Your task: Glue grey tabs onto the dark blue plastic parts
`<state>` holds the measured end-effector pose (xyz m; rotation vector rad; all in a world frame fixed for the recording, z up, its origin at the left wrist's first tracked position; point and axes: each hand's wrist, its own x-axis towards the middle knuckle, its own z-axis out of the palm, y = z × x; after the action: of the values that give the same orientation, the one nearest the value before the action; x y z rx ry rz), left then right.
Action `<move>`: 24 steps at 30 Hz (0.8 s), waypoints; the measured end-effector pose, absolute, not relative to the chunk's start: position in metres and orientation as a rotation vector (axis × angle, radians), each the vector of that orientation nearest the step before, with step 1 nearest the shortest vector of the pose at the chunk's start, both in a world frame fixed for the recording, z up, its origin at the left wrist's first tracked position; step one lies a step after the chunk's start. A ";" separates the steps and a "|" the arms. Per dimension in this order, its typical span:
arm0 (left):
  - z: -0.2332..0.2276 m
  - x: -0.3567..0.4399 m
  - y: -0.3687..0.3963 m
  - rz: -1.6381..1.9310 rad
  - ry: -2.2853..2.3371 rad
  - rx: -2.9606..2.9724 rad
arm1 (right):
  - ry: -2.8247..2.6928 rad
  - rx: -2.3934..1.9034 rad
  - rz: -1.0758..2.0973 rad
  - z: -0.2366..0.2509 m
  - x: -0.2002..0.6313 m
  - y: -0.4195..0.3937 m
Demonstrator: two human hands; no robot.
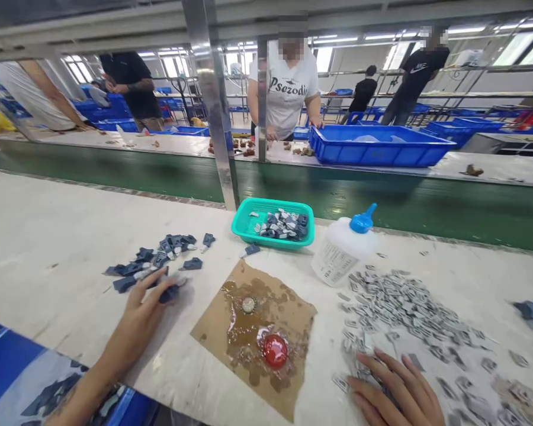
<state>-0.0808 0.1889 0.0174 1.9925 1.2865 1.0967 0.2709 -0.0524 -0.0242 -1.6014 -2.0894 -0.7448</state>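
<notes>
My left hand (137, 316) reaches over the left of the table, its fingers curled round a dark blue-grey plastic part (170, 293) that is partly hidden. Just beyond it lies a loose pile of similar dark parts (148, 260), some with whitish pieces attached. On the right, my right hand (397, 390) rests with fingers spread on the near edge of many small grey pieces (408, 305). Between my hands lies a wet brown paper sheet (249, 331), carrying a red round cap (275, 351) and a small pale round piece (248, 305).
A green basket (273, 241) holds dark and grey parts. Beside it stands a white bottle (340, 251) with a blue spout. A blue bin (146, 408) with dark parts is at lower left. Across a green belt (284, 186), people work near a blue crate (382, 155).
</notes>
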 end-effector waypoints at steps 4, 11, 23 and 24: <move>0.036 -0.073 0.175 1.289 1.350 1.486 | -2.000 -1.661 -0.637 -0.013 0.256 -0.048; 0.056 -0.068 0.179 1.378 1.198 0.569 | -1.994 -1.735 -0.430 -0.013 0.238 -0.047; 0.077 -0.055 0.166 1.528 1.000 0.157 | -1.994 -1.658 -0.205 -0.023 0.227 -0.054; 0.077 -0.054 0.166 1.526 0.987 0.148 | -2.025 -1.643 -0.212 -0.025 0.228 -0.055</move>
<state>-0.0542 0.1657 0.0769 0.1484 0.9867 1.5262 0.2276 -0.0555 -0.0247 -1.6429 -2.0255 -0.2123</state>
